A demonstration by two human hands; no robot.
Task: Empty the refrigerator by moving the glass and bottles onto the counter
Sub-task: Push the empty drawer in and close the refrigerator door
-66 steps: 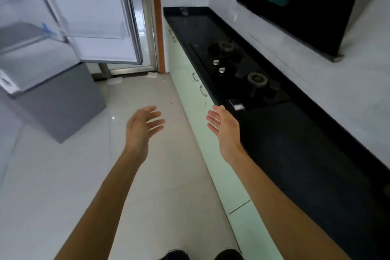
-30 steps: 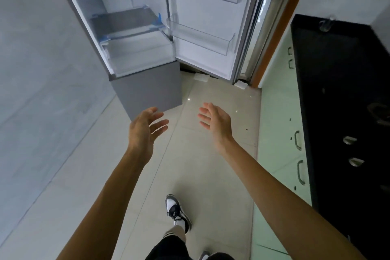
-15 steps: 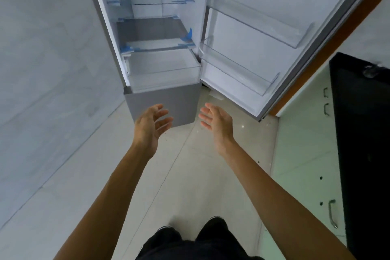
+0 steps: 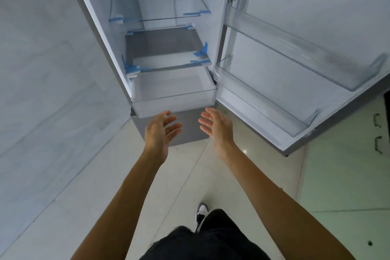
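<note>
Two bare hands held out before the open refrigerator (image 4: 164, 48).

The left hand (image 4: 159, 131) and right hand (image 4: 218, 126) hover apart, fingers spread and holding nothing, palms facing each other just below the clear drawer (image 4: 173, 101) at the compartment's front edge. No glass or bottles show on the shelves or in the door bins (image 4: 295, 53); the counter is out of view.

We have a single wide-angle view from the head, looking forward and steeply down past our two outstretched forearms, close in front of the open refrigerator (image 4: 168, 53) with its door (image 4: 295, 59) swung to the right, the tiled floor (image 4: 63, 207) and our legs below.
</note>
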